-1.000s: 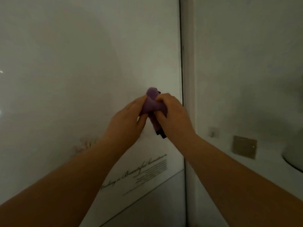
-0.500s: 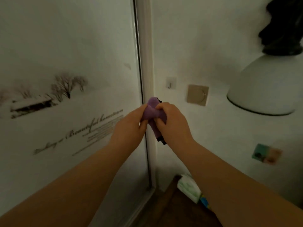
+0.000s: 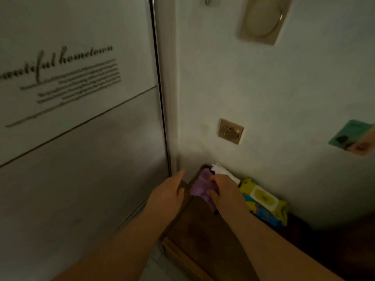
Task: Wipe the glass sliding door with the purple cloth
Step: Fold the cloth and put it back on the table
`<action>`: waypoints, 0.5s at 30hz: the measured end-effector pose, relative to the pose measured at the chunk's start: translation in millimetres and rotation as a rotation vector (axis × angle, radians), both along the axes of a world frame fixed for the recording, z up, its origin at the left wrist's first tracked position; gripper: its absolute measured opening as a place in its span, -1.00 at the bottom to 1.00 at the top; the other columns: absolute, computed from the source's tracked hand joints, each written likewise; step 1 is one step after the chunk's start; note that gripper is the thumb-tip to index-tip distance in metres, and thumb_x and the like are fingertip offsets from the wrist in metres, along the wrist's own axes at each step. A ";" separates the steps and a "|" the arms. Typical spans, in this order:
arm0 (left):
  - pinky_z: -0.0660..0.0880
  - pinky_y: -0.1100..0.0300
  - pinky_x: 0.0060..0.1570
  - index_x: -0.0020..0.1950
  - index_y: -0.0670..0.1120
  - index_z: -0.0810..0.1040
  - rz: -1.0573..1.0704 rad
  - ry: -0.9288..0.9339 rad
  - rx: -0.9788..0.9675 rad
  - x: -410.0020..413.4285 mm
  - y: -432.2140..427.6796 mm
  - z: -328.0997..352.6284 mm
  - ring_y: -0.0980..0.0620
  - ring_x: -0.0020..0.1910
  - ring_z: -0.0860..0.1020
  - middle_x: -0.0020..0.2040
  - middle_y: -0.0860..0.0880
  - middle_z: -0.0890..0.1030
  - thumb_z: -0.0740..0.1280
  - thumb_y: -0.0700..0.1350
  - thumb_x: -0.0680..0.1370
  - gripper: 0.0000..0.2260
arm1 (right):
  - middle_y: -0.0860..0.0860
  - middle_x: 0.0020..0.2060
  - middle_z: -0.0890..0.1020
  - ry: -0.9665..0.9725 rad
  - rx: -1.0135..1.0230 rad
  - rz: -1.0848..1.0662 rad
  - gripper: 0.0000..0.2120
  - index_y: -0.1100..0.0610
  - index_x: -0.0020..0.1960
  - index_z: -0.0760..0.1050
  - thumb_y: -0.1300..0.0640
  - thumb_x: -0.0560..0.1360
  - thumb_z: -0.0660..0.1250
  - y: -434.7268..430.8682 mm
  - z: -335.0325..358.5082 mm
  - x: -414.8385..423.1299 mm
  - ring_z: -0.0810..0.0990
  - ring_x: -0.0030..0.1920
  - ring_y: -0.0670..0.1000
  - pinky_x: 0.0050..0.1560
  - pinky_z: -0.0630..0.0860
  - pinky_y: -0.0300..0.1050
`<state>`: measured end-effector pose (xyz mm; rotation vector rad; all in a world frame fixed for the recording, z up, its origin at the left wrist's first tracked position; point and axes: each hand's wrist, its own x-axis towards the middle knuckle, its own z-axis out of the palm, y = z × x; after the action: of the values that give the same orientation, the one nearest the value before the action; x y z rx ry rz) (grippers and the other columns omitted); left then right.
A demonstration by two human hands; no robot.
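1. Purple cloth [image 3: 199,186] is bunched over the far left corner of the wooden cabinet [image 3: 203,232]; whether it rests on the wood or is held just above it cannot be told.
2. The right hand [image 3: 225,192] grips the cloth over that corner, with its fingers curled down into the folds.
3. The left hand [image 3: 167,194] hangs just off the cabinet's left edge with its fingers straight and loosely together, holding nothing. A thin strip of the cabinet's edge shows between it and the cloth.
4. The cloth is pale lilac and crumpled into soft, rounded folds. A narrow tail with a dark tip trails from under the right hand towards the person.
5. The glass sliding door [image 3: 81,169] stands left of the cabinet. It is pale and frosted, with dark script, a thin slanting line and a dark frame.
6. A yellow and blue packet [image 3: 263,201] lies at the cabinet's back edge against the wall, and a brass-coloured socket [image 3: 230,131] sits on the wall above the cabinet.
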<state>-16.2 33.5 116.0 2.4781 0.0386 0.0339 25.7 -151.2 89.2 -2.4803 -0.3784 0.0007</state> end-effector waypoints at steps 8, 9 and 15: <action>0.17 0.27 0.29 0.45 -0.02 0.18 -0.047 0.042 0.093 6.1 11.7 -90.6 0.01 0.35 0.33 0.40 -0.05 0.37 0.16 -0.09 0.57 -0.55 | 0.06 0.07 0.46 0.055 -0.201 0.092 -0.80 0.14 0.08 0.49 0.19 0.46 0.34 -5.6 -114.1 10.8 0.41 0.11 0.10 0.00 0.29 -0.19; 0.16 0.28 0.30 0.46 -0.02 0.18 -0.050 0.036 0.101 10.2 12.0 -99.3 0.01 0.36 0.33 0.40 -0.05 0.36 0.16 -0.09 0.57 -0.55 | 0.07 0.06 0.46 0.050 -0.204 0.097 -0.80 0.14 0.06 0.50 0.20 0.44 0.36 -3.6 -125.5 14.3 0.41 0.10 0.11 -0.01 0.30 -0.18; 0.13 0.27 0.29 0.46 -0.04 0.17 -0.074 0.019 0.135 37.9 11.7 -142.0 0.01 0.38 0.29 0.43 -0.04 0.31 0.15 -0.08 0.58 -0.55 | 0.05 0.23 0.38 0.040 -0.235 0.104 -0.71 0.11 0.21 0.46 0.12 0.50 0.32 7.0 -181.3 33.7 0.33 0.21 0.05 0.13 0.36 -0.15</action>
<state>21.7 45.1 -26.0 2.6133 -0.0482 -0.0191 59.4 -144.2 -92.0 -2.6837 -0.5163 0.1451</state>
